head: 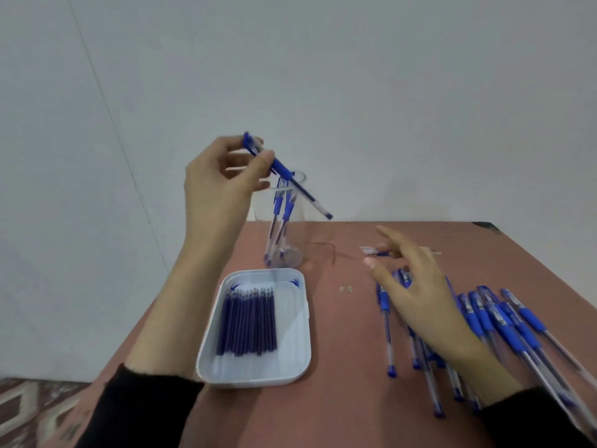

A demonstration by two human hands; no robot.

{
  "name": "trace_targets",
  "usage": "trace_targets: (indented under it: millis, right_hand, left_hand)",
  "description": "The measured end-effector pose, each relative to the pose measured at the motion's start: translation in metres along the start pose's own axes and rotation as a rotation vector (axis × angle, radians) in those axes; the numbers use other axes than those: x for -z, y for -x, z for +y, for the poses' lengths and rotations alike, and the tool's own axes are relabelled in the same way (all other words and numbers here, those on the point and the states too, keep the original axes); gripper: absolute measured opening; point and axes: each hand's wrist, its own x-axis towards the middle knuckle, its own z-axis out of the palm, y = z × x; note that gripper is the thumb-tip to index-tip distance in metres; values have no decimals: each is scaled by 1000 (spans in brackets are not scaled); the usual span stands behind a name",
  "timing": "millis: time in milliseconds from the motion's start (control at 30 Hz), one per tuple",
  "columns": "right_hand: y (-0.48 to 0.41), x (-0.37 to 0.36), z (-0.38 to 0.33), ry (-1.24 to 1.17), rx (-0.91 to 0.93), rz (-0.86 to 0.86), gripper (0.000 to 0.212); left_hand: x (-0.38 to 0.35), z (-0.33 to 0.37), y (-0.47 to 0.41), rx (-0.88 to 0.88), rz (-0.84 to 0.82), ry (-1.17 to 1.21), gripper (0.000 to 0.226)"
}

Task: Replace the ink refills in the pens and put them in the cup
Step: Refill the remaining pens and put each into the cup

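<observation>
My left hand (223, 176) pinches a blue pen (286, 174) and holds it tilted above the rim of the clear plastic cup (292, 253). Several blue pens stand inside that cup. My right hand (416, 295) hovers with spread, relaxed fingers over a pile of blue pens (504, 321) on the right of the table and holds nothing. A white tray (303, 321) in front of the cup holds a row of dark blue ink refills (247, 321).
A thin used refill (371, 252) lies on the reddish table (339, 415) beyond my right hand. A small clear piece (346, 288) lies between tray and pens. The table's left edge drops to a patterned floor (29, 402). A grey wall stands behind.
</observation>
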Motion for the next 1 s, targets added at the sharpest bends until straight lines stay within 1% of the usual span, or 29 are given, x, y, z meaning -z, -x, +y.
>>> trace_targets:
  millis: [67, 133, 267, 367, 500, 633, 767, 867, 1000]
  right_hand:
    - [2, -2, 1, 36, 27, -18, 61]
    - [3, -4, 1, 75, 44, -36, 61]
    - [3, -5, 1, 96, 46, -46, 59]
    - [3, -6, -1, 98, 59, -54, 59]
    - [3, -7, -3, 92, 67, -60, 56]
    - [3, -7, -3, 103, 72, -63, 53]
    - [4, -7, -1, 116, 60, -91, 42]
    - [4, -8, 0, 129, 69, -97, 40]
    - [3, -8, 0, 140, 75, -97, 39]
  left_hand:
    - [2, 7, -23, -128, 64, -137, 14]
    - [-2, 10, -41, -179, 67, -239, 17]
    - [-10, 8, -63, -181, 46, -284, 11]
    - [-11, 8, -73, -205, 51, -321, 13]
    - [-18, 2, -78, -245, -58, -482, 19]
    - [-27, -14, -78, -223, -199, -591, 19]
    - [-32, -31, -78, -137, -295, -688, 22]
    - [-30, -42, -76, -74, -386, -744, 27]
    - [-31, -47, -76, -42, -399, -831, 16]
